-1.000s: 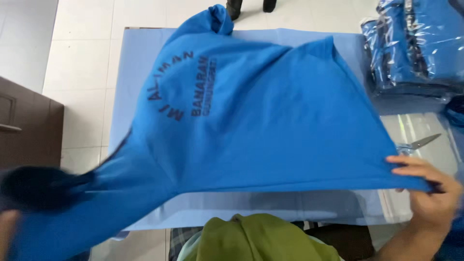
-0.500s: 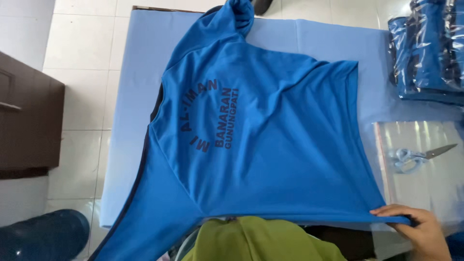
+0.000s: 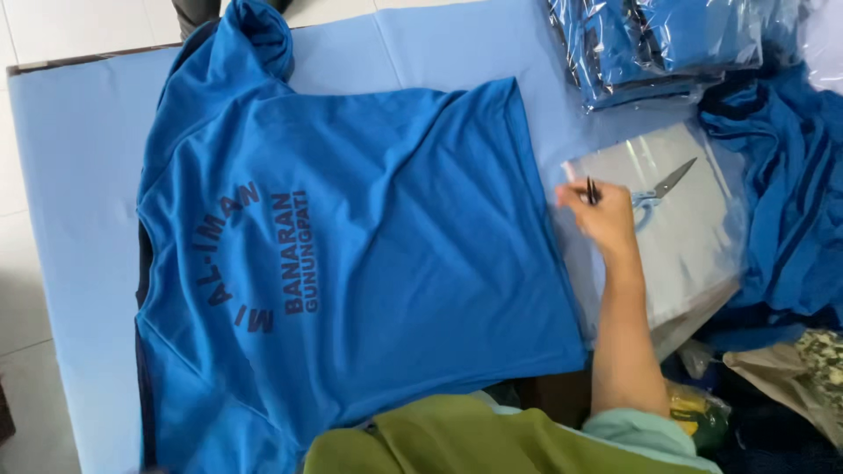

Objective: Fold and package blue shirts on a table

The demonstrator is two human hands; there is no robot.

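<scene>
Head view: right hand, arm outstretched beside blue shirt, apparently pinches a dark pen; left hand unseen.

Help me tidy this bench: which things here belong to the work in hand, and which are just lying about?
In hand:
blue shirt, spread flat on the blue table cover
right hand, by the shirt's hem
clear plastic bags
scissors

Lying about:
bagged shirts
loose blue garments
brown paper bag

Garment packing workshop — bagged shirts stacked, scissors out.
</scene>
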